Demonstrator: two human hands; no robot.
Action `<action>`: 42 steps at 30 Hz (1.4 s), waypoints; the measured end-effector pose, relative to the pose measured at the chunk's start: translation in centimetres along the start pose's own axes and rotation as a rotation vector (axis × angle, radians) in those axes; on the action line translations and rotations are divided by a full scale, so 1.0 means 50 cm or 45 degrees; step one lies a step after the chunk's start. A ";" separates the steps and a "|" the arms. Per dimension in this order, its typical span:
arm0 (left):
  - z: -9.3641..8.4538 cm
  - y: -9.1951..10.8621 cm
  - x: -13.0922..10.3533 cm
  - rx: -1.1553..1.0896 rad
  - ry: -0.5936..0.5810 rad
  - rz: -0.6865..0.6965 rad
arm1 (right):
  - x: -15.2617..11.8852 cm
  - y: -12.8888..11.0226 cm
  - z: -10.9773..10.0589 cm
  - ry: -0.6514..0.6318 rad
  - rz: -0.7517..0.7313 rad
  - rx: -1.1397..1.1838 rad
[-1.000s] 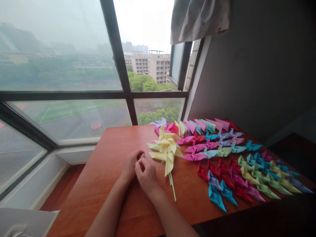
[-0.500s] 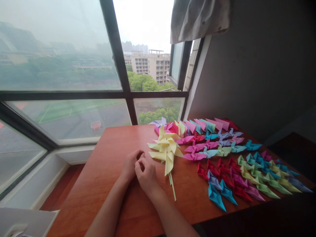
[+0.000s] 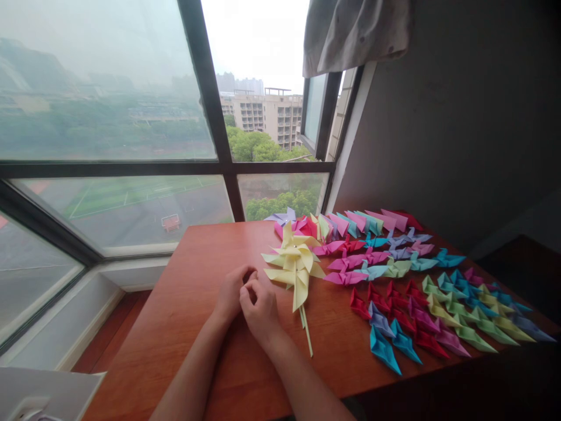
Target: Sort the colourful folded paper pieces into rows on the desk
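My left hand (image 3: pixel 234 292) and my right hand (image 3: pixel 259 307) rest against each other on the wooden table, fingers curled in and touching. Through the small gaps by the thumbs I see no object in either one; the inner fingertips are partly hidden. Just right of my right hand lie several pale yellow paper pinwheels (image 3: pixel 300 282), stacked over one another, their thin paper sticks (image 3: pixel 308 339) pointing toward me. Behind them is a lilac paper pinwheel (image 3: pixel 286 216) beside a magenta one (image 3: pixel 302 226).
Rows of folded paper cranes (image 3: pixel 346 277) stand on the table's (image 3: pixel 188 263) right half. Nearer me are rows of folded paper boats (image 3: pixel 383 348). Folded paper pieces (image 3: pixel 394 220) line the back. Windows (image 3: pixel 109 88) rise beyond the table, and a curtain (image 3: pixel 350 35) hangs above.
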State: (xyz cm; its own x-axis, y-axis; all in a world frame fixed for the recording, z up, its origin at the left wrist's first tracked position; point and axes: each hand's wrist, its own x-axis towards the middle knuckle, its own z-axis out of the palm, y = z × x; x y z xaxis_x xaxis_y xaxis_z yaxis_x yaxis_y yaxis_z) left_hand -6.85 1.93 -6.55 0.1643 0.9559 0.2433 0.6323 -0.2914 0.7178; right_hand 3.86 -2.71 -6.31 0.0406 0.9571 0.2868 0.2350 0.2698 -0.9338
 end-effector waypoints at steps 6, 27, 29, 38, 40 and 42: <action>0.000 0.000 0.001 0.002 -0.002 -0.001 | -0.001 -0.001 -0.001 -0.007 0.000 -0.009; -0.003 0.007 0.000 -0.030 -0.007 -0.021 | -0.001 -0.006 -0.003 -0.007 0.006 -0.027; -0.003 0.007 0.000 -0.036 -0.011 -0.018 | -0.001 -0.006 -0.003 -0.007 0.005 -0.021; -0.003 0.010 0.000 -0.045 -0.006 -0.019 | 0.000 -0.009 -0.004 0.005 0.000 -0.010; -0.004 0.011 0.000 -0.045 -0.005 -0.019 | 0.000 -0.009 -0.004 0.007 -0.004 -0.007; -0.005 0.013 0.000 -0.043 -0.006 -0.020 | 0.000 -0.008 -0.004 0.005 -0.003 -0.011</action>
State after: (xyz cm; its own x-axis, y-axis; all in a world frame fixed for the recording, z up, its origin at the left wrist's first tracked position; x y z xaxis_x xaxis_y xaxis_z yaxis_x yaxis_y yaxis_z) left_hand -6.63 1.73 -5.95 0.1579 0.9605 0.2290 0.6089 -0.2773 0.7432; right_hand 3.95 -2.84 -5.91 0.0434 0.9560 0.2901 0.2436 0.2714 -0.9311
